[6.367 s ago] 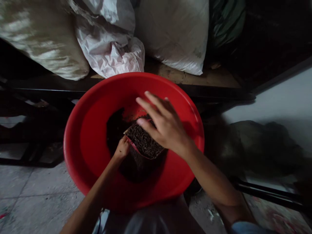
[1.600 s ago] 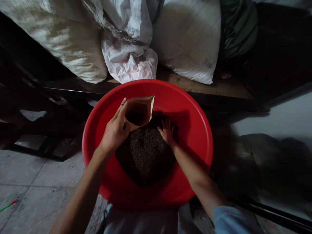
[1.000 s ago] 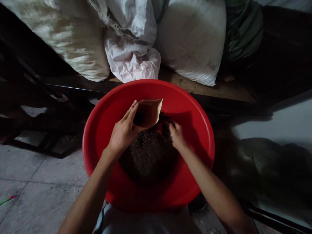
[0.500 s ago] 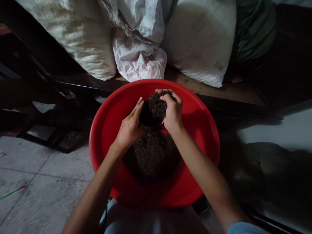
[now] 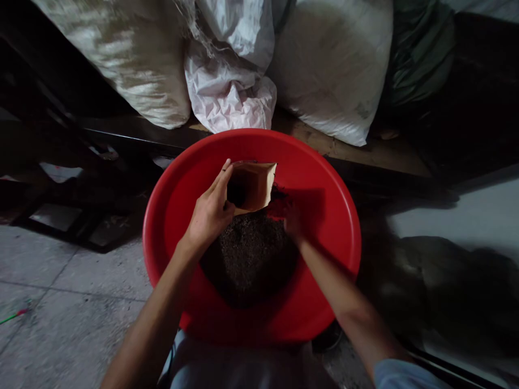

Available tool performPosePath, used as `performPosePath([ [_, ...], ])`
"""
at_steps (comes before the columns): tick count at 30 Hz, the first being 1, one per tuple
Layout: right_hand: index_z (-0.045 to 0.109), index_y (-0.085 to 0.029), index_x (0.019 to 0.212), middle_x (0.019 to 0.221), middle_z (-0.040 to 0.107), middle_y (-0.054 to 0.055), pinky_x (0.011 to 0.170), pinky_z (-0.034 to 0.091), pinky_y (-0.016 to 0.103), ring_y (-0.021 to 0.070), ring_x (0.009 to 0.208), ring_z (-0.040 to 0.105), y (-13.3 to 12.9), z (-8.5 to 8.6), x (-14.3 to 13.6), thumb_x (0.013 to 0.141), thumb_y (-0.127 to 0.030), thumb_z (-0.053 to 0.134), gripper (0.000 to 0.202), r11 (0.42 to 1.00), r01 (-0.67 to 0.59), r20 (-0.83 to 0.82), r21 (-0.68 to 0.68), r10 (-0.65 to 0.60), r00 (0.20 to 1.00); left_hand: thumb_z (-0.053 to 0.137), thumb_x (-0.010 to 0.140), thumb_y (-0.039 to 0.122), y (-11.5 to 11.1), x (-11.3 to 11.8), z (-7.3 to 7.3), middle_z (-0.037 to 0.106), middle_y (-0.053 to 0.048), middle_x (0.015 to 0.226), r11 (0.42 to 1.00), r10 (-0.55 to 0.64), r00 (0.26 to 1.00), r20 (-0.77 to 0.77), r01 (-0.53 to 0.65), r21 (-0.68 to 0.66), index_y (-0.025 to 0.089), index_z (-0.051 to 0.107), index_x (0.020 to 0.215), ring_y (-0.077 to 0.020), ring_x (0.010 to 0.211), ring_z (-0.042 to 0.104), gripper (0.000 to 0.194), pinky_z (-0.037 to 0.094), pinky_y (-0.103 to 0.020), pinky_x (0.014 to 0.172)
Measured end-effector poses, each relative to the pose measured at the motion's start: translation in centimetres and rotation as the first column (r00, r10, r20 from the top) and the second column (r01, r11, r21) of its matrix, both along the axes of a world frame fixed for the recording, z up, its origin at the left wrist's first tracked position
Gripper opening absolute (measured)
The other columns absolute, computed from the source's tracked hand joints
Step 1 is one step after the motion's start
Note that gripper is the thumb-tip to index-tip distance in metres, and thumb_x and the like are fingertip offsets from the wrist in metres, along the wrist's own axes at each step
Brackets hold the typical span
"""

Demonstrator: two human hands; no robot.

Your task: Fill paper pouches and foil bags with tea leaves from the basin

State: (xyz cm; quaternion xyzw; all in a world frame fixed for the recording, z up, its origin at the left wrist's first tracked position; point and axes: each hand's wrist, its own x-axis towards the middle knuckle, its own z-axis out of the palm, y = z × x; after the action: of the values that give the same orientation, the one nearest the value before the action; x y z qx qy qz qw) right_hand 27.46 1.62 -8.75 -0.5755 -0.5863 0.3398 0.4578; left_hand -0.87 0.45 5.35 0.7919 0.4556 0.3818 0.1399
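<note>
My left hand (image 5: 207,217) grips a brown paper bag (image 5: 260,186) by its left side, its mouth open toward me and its inside dark. The bag is held over a large red plastic basin (image 5: 339,232). In the basin lies a heap of dark brown, loose, shredded-looking material (image 5: 253,251); I cannot make out exactly what it is. My right hand (image 5: 292,220) is low in the basin, at the far right edge of the heap and below the bag. Its fingers are dim and blurred, with some dark strands near them.
Stuffed woven sacks (image 5: 330,65) and a crumpled white sack (image 5: 233,97) rest on a wooden ledge (image 5: 377,154) behind the basin. A dark metal frame (image 5: 60,237) stands on the concrete floor (image 5: 81,302) at left. A thin green stick (image 5: 12,317) lies there.
My right hand has left the clump of dark material at the bag's mouth and moved down into the basin. The bag's mouth now shows, still in my left hand.
</note>
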Motion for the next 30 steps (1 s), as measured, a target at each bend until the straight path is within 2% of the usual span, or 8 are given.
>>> performPosePath([
  [2, 0.067, -0.018, 0.129, 0.148, 0.06, 0.016, 0.122, 0.033, 0.06, 0.0324, 0.143, 0.05, -1.7, -2.2, -2.8, 0.1, -0.044, 0.059, 0.039, 0.992, -0.021, 0.137, -0.128, 0.039, 0.99, 0.052, 0.081, -0.004, -0.1, 0.0, 0.0, 0.03, -0.005, 0.174, 1.0, -0.008, 1.0, 0.006, 0.008, 0.002, 0.029, 0.026, 0.166, -0.0245, 0.158, 0.036, 0.095, 0.036, -0.045, 0.131],
  [5, 0.064, -0.021, 0.14, 0.155, 0.057, 0.014, 0.129, 0.027, 0.049, 0.028, 0.149, 0.045, -3.7, -3.5, -6.2, 0.098, -0.036, 0.059, 0.045, 0.963, -0.103, 0.248, -0.247, 0.166, 0.954, 0.052, 0.08, -0.004, -0.1, 0.3, -0.1, 0.031, -0.005, 0.173, 1.0, 0.002, 1.0, 0.022, -0.002, -0.007, 0.028, 0.029, 0.165, -0.0239, 0.158, 0.036, 0.094, 0.035, -0.043, 0.131],
  [11, 0.075, -0.026, 0.115, 0.119, 0.074, 0.009, 0.108, 0.05, 0.044, 0.0292, 0.114, 0.069, -6.6, -1.4, -6.9, 0.09, -0.045, 0.07, 0.032, 0.933, -0.133, 0.29, -0.336, 0.237, 0.927, 0.053, 0.079, -0.005, 0.1, 1.2, -0.1, 0.032, -0.006, 0.173, 1.0, -0.025, 0.999, 0.025, 0.025, -0.018, 0.028, 0.031, 0.164, -0.0233, 0.158, 0.036, 0.094, 0.036, -0.044, 0.13],
  [14, 0.074, -0.025, 0.101, 0.102, 0.076, 0.007, 0.099, 0.055, 0.042, 0.0278, 0.102, 0.071, -6.8, 1.6, -5.5, 0.088, -0.045, 0.071, 0.025, 0.948, -0.084, 0.239, -0.306, 0.162, 0.957, 0.053, 0.079, -0.004, 0.1, 1.0, 0.1, 0.031, -0.005, 0.173, 0.999, -0.023, 1.0, -0.001, 0.023, -0.024, 0.028, 0.03, 0.165, -0.0231, 0.158, 0.036, 0.095, 0.039, -0.043, 0.129],
  [18, 0.063, -0.026, 0.114, 0.104, 0.073, 0.005, 0.068, 0.059, 0.033, 0.0209, 0.085, 0.071, -5.4, 8.9, -3.8, 0.1, -0.06, 0.046, 0.041, 0.987, 0.086, -0.031, -0.138, -0.091, 0.995, 0.052, 0.079, -0.004, 0.3, 0.8, 0.3, 0.032, -0.005, 0.173, 0.998, -0.031, 1.0, 0.005, 0.031, -0.048, 0.026, 0.033, 0.165, -0.025, 0.157, 0.039, 0.093, 0.041, -0.043, 0.128],
  [20, 0.061, -0.027, 0.113, 0.099, 0.07, 0.003, 0.055, 0.056, 0.029, 0.0183, 0.073, 0.07, -4.1, 13.2, -4.1, 0.098, -0.06, 0.049, 0.038, 0.99, 0.136, -0.396, -0.02, -0.133, 0.909, 0.051, 0.079, -0.004, 0.3, 1.0, 0.4, 0.032, -0.006, 0.173, 0.998, -0.037, 0.999, 0.012, 0.038, -0.049, 0.025, 0.034, 0.164, -0.0256, 0.156, 0.04, 0.092, 0.041, -0.043, 0.128],
  [23, 0.061, -0.028, 0.113, 0.099, 0.07, 0.001, 0.069, 0.062, 0.032, 0.0175, 0.081, 0.072, -1.7, 17.7, -6.3, 0.096, -0.052, 0.054, 0.03, 0.966, 0.21, -0.683, 0.148, -0.054, 0.729, 0.052, 0.078, -0.004, 0.3, 1.6, 0.3, 0.032, -0.006, 0.172, 0.998, -0.041, 0.999, 0.021, 0.042, -0.037, 0.025, 0.034, 0.164, -0.0261, 0.155, 0.041, 0.093, 0.041, -0.043, 0.128],
  [30, 0.061, -0.023, 0.102, 0.102, 0.068, 0.001, 0.094, 0.06, 0.038, 0.0182, 0.099, 0.073, 2.6, 18.7, -10.8, 0.093, -0.036, 0.057, 0.016, 0.926, 0.221, -0.695, 0.307, 0.059, 0.716, 0.058, 0.075, -0.001, 0.5, 2.2, -0.1, 0.03, -0.008, 0.173, 0.999, -0.027, 0.999, 0.045, 0.028, -0.016, 0.023, 0.029, 0.166, -0.0272, 0.158, 0.037, 0.099, 0.041, -0.044, 0.127],
])
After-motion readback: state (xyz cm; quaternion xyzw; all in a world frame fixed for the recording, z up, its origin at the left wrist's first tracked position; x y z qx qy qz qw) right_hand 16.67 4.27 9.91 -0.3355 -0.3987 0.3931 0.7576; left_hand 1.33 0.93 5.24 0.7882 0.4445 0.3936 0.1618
